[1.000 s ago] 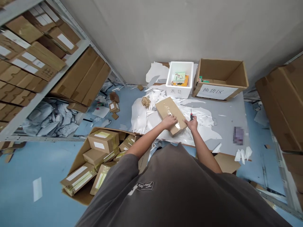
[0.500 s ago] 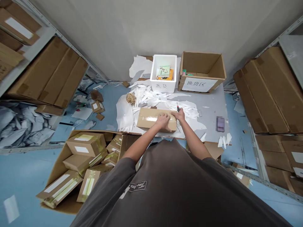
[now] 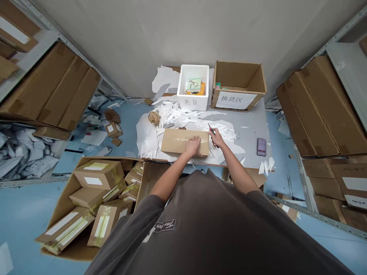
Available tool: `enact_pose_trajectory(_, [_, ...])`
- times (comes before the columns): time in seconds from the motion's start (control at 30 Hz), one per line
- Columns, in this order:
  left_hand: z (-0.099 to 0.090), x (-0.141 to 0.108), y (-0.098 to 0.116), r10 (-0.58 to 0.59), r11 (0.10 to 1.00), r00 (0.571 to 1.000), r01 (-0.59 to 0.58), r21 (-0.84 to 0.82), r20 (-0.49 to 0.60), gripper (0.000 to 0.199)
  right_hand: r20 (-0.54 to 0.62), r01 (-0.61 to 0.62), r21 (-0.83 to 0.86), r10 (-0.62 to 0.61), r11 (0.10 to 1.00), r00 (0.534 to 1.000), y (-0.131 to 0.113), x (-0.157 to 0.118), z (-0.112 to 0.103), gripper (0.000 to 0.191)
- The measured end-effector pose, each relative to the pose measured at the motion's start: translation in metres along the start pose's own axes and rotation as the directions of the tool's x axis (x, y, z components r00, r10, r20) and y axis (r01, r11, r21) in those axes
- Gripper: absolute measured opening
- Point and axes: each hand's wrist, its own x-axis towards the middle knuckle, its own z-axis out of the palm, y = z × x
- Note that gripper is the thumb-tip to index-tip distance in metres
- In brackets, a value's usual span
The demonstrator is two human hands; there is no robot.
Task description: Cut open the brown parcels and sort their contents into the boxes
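A long brown cardboard box [image 3: 174, 140] with shiny tape along its top lies near the table's front edge. My left hand [image 3: 193, 146] rests on the right half of the box, fingers spread over its top. Just off the box's right end, my right hand [image 3: 216, 138] is closed around a small red and black tool [image 3: 211, 129], whose thin tip points up and to the left. White paper scraps [image 3: 183, 118] lie behind and around the box, with a crumpled brown paper ball [image 3: 154, 118] at their left.
At the table's back stand a white foam bin [image 3: 192, 103] with packets and an open carton [image 3: 239, 100]. A phone-like item [image 3: 261, 147] lies at the right. A large carton of taped boxes [image 3: 61, 204] is at the lower left; loaded shelves flank both sides.
My right hand has come away from the box's top right corner, and the tool now tilts to the left. My left hand lies flatter on the box. The whole view has shifted slightly.
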Motion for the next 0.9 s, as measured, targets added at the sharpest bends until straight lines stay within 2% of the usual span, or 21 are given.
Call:
enact_pose_trajectory(0.07, [0.001, -0.002, 0.000, -0.008, 1.000, 1.000, 0.008, -0.006, 0.011, 0.124, 0.190, 0.018, 0.079, -0.033, 0.997, 0.981, 0.011, -0.022, -0.019, 0.042])
enact_pose_trajectory(0.13, [0.001, -0.003, 0.000, -0.008, 1.000, 1.000, 0.008, -0.012, 0.013, 0.125, 0.332, 0.027, 0.086, -0.054, 0.996, 0.942, 0.022, -0.041, -0.037, 0.043])
enact_pose_trajectory(0.27, [0.001, -0.005, 0.000, 0.000, 1.000, 1.000, 0.000, -0.009, 0.021, 0.125, 0.426, 0.007, 0.025, -0.017, 1.000, 0.905, 0.032, -0.060, -0.056, 0.046])
enact_pose_trajectory(0.33, [-0.001, -0.005, -0.001, 0.005, 1.000, 1.000, -0.005, -0.003, 0.013, 0.122, 0.430, -0.014, 0.005, 0.011, 1.000, 0.903, 0.031, -0.061, -0.052, 0.044])
enact_pose_trajectory(0.47, [-0.003, -0.008, -0.002, -0.018, 1.000, 0.999, 0.018, -0.001, -0.028, 0.104, 0.393, -0.023, 0.021, 0.013, 1.000, 0.920, 0.028, -0.061, -0.035, 0.043])
enact_pose_trajectory(0.63, [-0.004, -0.010, -0.005, 0.034, 0.999, 0.999, -0.035, -0.013, -0.028, 0.109, 0.385, -0.078, 0.016, 0.065, 0.997, 0.921, 0.039, -0.079, -0.035, 0.050])
enact_pose_trajectory(0.73, [-0.008, -0.006, -0.015, 0.073, 0.994, 0.996, -0.076, -0.084, -0.044, 0.081, 0.337, -0.089, 0.028, 0.075, 0.996, 0.938, 0.045, -0.090, -0.037, 0.056])
enact_pose_trajectory(0.8, [-0.011, 0.001, -0.026, 0.052, 0.993, 0.997, -0.059, -0.107, -0.065, 0.068, 0.282, -0.073, 0.048, 0.057, 0.996, 0.958, 0.046, -0.095, -0.034, 0.057])
enact_pose_trajectory(0.83, [-0.011, 0.005, -0.032, 0.027, 0.994, 0.998, -0.034, -0.101, -0.063, 0.072, 0.249, -0.067, 0.054, 0.051, 0.996, 0.967, 0.045, -0.096, -0.031, 0.057])
enact_pose_trajectory(0.9, [-0.011, 0.016, -0.042, -0.024, 0.997, 0.999, 0.022, -0.076, -0.026, 0.095, 0.188, -0.077, 0.040, 0.068, 0.996, 0.980, 0.043, -0.097, -0.024, 0.057])
